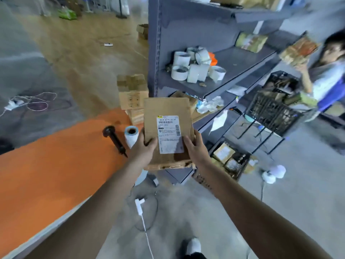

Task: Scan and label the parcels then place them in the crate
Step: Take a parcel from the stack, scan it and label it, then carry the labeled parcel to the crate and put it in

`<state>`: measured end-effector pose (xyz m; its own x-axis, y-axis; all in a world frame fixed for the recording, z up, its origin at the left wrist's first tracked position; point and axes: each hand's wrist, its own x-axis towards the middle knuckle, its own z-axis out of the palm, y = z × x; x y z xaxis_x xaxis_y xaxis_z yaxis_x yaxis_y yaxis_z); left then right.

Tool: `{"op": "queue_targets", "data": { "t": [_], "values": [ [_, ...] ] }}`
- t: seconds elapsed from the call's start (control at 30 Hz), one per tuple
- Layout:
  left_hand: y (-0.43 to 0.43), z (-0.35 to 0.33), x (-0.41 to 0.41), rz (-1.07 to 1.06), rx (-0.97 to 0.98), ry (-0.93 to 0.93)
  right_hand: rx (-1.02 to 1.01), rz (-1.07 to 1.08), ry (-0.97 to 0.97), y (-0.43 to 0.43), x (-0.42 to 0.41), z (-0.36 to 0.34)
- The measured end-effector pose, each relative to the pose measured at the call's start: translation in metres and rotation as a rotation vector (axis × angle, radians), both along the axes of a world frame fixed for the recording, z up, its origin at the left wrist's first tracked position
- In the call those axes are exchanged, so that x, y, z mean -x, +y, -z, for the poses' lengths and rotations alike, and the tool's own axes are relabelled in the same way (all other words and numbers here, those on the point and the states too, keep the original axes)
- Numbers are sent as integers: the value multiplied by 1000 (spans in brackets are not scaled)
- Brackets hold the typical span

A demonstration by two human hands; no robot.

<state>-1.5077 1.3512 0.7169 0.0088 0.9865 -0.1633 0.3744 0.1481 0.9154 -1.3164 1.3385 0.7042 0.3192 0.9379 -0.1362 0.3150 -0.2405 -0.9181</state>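
Cardboard parcel; scanner, label roll at left, crate right.

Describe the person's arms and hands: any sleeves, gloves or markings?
The left hand and right hand are bare, without gloves or a watch. The left forearm and right forearm show no sleeves. Dark tattoo-like markings line the right one.

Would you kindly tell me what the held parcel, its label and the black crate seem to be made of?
The parcel looks like matte brown cardboard, frayed along its near edge. Its label seems white printed paper, slightly glossy. The crate appears black lattice plastic, though wire is possible.
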Motion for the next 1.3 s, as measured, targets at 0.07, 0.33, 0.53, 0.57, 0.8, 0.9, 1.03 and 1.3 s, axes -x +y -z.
{"op": "queue_targets", "data": {
  "t": [0.07, 0.33, 0.53, 0.57, 0.8, 0.9, 1.03, 1.3],
  "values": [
    [-7, 0, -32, 57, -4, -12, 1, 54, 3, -17, -31, 0],
    [-19, 11, -184, 201, 58, 4, 13, 192, 78, -56, -171, 19],
    [-26, 31, -318, 238, 148, 79, 79, 253, 83, -72, -304, 42],
    [-26, 33, -335, 240, 174, 87, 88, 258, 103, -74, -321, 45],
    [-21, 55, -430, 212, 325, -26, 195, 284, 68, -65, -428, 64],
    [-2, 64, -452, 245, 382, -81, 234, 279, 36, -42, -454, 72],
    [37, 83, -475, 281, 405, -88, 296, 245, -19, 0, -486, 81],
    [162, 122, -527, 227, 391, -207, 447, 134, 41, 119, -562, 95]
  ]
}}
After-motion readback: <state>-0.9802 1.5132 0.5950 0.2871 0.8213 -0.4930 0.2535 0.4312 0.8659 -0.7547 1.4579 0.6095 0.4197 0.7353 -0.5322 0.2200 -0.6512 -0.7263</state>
